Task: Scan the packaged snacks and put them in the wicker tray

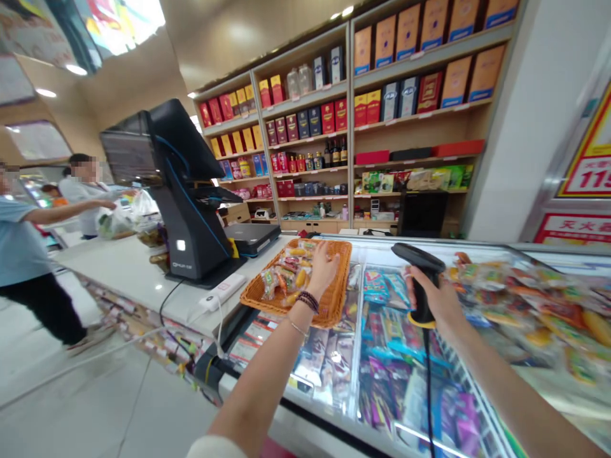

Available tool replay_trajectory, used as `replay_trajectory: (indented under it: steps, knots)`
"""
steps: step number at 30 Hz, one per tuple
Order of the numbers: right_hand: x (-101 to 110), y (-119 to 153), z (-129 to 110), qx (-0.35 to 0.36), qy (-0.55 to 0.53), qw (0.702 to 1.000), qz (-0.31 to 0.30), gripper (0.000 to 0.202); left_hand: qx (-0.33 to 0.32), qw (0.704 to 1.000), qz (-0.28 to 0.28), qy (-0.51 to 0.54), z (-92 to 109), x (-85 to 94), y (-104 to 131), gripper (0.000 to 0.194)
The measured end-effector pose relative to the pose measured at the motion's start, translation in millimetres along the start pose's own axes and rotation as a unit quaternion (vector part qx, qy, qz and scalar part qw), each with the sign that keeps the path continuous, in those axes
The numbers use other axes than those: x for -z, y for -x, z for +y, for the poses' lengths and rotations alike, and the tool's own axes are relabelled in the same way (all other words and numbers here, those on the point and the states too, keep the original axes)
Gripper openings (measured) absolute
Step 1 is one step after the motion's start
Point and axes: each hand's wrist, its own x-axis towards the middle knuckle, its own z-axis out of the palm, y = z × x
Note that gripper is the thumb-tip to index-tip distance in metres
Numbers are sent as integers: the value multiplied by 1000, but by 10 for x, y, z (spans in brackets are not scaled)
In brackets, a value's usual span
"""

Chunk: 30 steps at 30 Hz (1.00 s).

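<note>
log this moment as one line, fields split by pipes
left hand: over wicker basket of wrapped snacks, contact unclear | right hand: holding barcode scanner | nearby: black checkout terminal

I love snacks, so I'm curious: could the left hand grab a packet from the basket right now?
Probably yes: the left hand is over the open-topped basket, close to the wrapped snacks. It looks empty, and nothing seems to block its way.
</note>
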Motion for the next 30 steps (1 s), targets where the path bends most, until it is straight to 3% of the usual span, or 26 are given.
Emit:
replay_trajectory:
  steps: [5,10,13,15,19,21,25,30]
  knots:
    - [672,37,-239,62,13,994,86,48,-74,984,-160,4,291,-900,321,31]
    - [1307,123,-319,102,14,974,200,52,-93,955,-281,-10,497,-1898,803,37]
    - [1471,148,-317,103,10,964,246,54,-82,949,-302,-41,547,-2391,1022,52]
    - [1496,150,-315,106,12,960,259,53,-82,953,-284,-69,554,-2614,1066,63]
    - [1456,156,-287,93,56,966,235,46,-51,949,-265,-162,520,-2760,947,61]
    - [1434,164,-256,85,88,968,219,45,-39,932,-287,-216,492,-2728,873,50]
    - [1402,178,-176,64,135,967,206,46,-79,907,-309,-276,448,-2623,842,35]
    - [1317,203,-80,40,152,972,176,48,-71,914,-292,-272,350,-2462,895,21]
